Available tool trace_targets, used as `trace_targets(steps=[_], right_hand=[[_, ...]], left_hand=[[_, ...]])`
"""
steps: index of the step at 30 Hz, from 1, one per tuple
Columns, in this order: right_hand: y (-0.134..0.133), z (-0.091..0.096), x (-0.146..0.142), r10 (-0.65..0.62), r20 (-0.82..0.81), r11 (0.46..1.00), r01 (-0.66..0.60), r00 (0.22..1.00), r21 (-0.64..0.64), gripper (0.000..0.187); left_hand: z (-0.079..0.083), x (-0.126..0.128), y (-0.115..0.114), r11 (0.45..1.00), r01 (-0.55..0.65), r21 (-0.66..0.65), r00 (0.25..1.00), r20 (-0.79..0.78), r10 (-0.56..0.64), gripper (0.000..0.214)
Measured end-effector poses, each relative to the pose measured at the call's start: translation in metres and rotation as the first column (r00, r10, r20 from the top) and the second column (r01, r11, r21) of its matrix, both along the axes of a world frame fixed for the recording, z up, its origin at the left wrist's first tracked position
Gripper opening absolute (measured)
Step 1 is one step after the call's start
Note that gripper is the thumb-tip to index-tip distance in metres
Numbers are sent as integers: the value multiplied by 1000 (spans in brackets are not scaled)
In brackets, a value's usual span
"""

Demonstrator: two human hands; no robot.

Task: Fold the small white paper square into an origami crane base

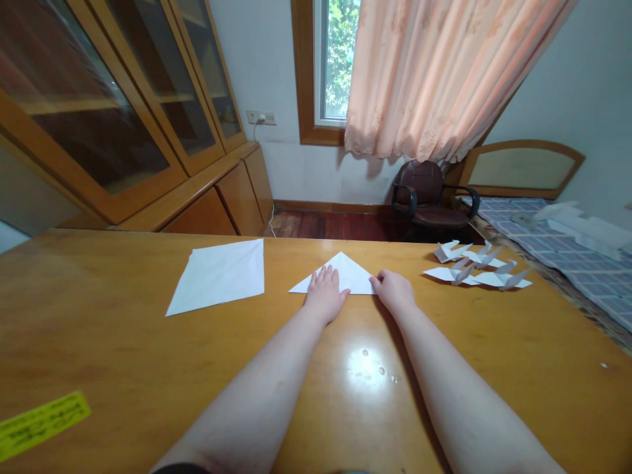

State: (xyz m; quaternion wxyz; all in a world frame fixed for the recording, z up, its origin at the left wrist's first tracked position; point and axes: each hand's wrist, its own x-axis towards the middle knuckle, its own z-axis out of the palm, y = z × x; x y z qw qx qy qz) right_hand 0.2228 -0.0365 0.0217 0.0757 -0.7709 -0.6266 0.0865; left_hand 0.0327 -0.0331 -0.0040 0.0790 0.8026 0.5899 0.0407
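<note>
Folding paper [356,274], seemingly: left grip [324,289] spread flat atop, right grip [395,289] pinching it; next calls for careful alignment.

Counted on table [123,368]: four paper birds [460,272], far right corner; one folded triangle [351,272]; one yellow label [44,424]; flat paper [220,276], sheets uncountable.

Narrow lane of bare tabletop [123,368] separates white sheet [222,273] from paper triangle [348,270]; folded paper birds [486,259] crowd far right, just beyond right hand [395,289]. Forearms [261,388] flank open near-centre strip.
</note>
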Motion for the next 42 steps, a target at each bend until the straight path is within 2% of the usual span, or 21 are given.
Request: trace_targets(steps=[5,12,16,22,29,35,42], right_hand=[[1,-1,1,1,-14,1000,-1,1000,-12,31],[2,0,0,-33,-22,999,32,999,-38,32],[-1,1,-2,6,-36,1000,-6,999,3,37],[-3,3,-5,81,-46,997,-81,996,-6,33],[-1,3,-5,36,-14,998,-36,999,-51,34],[0,4,-3,10,-29,998,-12,1000,-63,34],[1,3,-3,7,-52,998,-10,999,-63,35]], left_hand=[[0,-1,0,1000,10,-21,1000,-12,-10,73],[5,-2,-3,997,12,73,1000,-3,-12,62],[6,-2,-3,999,11,31,1000,2,-11,62],[5,-3,0,1000,6,-15,999,36,-6,64],[8,-4,0,1000,1,11,999,54,-1,56],[15,-11,5,986,-145,82,988,66,140,49],[22,-21,13,959,-275,73,959,97,267,37]])
